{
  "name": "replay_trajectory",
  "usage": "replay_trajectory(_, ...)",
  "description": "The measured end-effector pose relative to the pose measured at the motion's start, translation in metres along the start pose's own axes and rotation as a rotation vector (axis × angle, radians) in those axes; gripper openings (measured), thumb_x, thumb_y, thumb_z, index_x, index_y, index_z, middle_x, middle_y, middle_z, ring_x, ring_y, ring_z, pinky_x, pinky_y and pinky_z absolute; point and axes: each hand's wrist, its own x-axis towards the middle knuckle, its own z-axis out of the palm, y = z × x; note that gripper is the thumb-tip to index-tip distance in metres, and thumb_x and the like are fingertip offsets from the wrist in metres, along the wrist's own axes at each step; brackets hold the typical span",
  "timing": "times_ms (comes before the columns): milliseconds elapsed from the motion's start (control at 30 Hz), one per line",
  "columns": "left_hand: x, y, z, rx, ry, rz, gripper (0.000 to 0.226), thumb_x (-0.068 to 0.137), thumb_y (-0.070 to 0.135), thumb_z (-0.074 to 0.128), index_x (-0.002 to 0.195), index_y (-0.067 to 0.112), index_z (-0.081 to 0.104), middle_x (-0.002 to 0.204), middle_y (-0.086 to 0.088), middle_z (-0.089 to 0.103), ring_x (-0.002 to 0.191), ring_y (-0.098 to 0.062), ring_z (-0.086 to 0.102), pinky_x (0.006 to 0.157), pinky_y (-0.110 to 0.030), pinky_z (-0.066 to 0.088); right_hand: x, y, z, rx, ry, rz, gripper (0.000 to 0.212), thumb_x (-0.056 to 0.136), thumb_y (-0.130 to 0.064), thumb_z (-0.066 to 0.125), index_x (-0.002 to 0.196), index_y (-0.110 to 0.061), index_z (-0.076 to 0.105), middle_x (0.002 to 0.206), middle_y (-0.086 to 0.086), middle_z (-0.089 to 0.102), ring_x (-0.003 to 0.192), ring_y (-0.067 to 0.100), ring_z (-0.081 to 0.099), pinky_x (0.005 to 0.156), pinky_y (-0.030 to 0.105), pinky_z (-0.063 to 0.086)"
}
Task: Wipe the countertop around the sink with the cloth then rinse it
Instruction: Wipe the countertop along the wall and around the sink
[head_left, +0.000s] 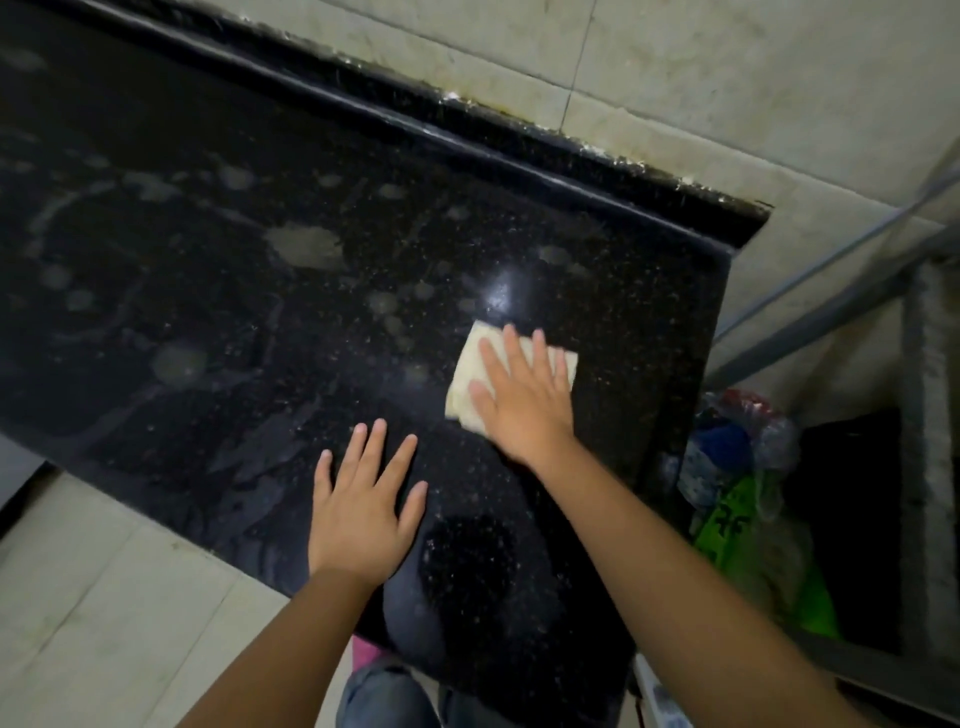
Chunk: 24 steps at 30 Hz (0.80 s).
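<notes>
Flat, with fingers straight and spread, the right hand (524, 400) presses the folded pale cloth (470, 379) onto the black speckled countertop (234, 312) near its right end — the palm hides much of the cloth. Just beside it, the left hand (363, 509) lies open and flat on the stone, holding nothing. Pale smears blur the dim far surface — bagged items (737, 467) beyond the edge are hard to make out.

We are finding no text we can read; at about four o'clock a green bag (727, 525) is showing dark marks, too blurred to make out.
</notes>
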Motion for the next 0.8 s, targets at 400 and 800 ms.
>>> replay_trajectory(400,0.001,0.0,0.007,-0.013,0.112,0.027,0.059,0.097,0.044,0.015,0.122,0.015,0.06,0.13,-0.017,0.054,0.127,-0.029,0.037,0.099,-0.047,0.016,0.015,0.063,-0.035,0.0,0.074,0.426,0.055,0.099,-0.043,0.024,0.149,-0.026,0.01,0.158,0.0,0.0,0.144,0.03,-0.003,0.115,0.046,-0.001)
replay_trajectory(800,0.001,0.0,0.006,-0.009,0.121,0.009,0.051,0.086,0.04,0.034,0.122,0.014,0.06,0.13,-0.017,0.054,0.125,-0.027,0.034,0.101,-0.046,0.015,-0.022,0.002,0.003,-0.107,-0.062,-0.323,0.07,0.083,-0.055,0.001,0.147,-0.033,0.014,0.158,-0.005,0.004,0.145,0.026,-0.001,0.115,0.048,0.0)
